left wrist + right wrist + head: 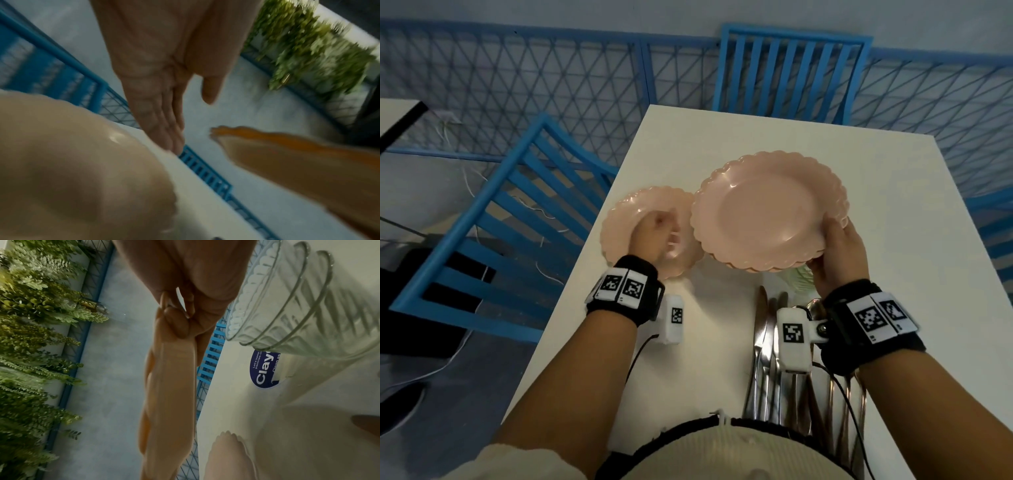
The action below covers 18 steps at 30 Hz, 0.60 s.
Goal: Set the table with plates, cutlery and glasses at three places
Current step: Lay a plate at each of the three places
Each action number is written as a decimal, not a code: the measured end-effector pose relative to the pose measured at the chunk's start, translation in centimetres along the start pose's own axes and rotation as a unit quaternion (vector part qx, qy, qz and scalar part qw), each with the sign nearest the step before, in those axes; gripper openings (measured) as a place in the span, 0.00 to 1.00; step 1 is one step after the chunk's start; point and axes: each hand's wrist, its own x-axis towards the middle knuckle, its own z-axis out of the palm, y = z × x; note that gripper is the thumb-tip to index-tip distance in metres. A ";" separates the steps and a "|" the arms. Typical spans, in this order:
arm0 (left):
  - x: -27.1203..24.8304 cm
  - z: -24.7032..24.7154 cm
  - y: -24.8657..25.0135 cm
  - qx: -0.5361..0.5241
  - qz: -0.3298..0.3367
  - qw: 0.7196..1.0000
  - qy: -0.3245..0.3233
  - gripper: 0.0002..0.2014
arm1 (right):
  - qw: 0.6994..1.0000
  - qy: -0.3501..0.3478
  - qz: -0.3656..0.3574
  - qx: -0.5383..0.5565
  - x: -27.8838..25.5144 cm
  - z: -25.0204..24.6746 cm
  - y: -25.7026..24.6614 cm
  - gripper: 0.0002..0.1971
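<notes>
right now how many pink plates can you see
At least 3: one plate lies on the table's left edge under the left hand; a stack of two or more is gripped by the right hand.

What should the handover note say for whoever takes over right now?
Left hand: open, fingers straight, above the single pink plate lying at the table's left edge, by the blue chair.
Right hand: grips the stacked pink plates, lifted over mid-table.
Cutlery bunched at the near edge; stacked glasses stand by the right hand.
Done: one plate down.
Left: remaining plates, all cutlery, all glasses.
</notes>
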 end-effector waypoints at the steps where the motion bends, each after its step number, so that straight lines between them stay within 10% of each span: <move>1: -0.6 0.9 0.9 -0.021 -0.016 0.998 -0.062 0.18 | 1.000 -0.002 -0.004 0.000 -0.1 -0.1 -0.2 0.19; 5: -1.8 3.7 3.0 0.043 0.045 0.995 -0.072 0.31 | 1.000 -0.012 -0.018 0.019 -0.6 -1.3 -1.2 0.14; 18: 1.2 8.8 8.3 0.196 0.105 0.975 0.008 0.20 | 0.997 0.063 -0.033 0.016 0.6 -7.0 -4.0 0.11</move>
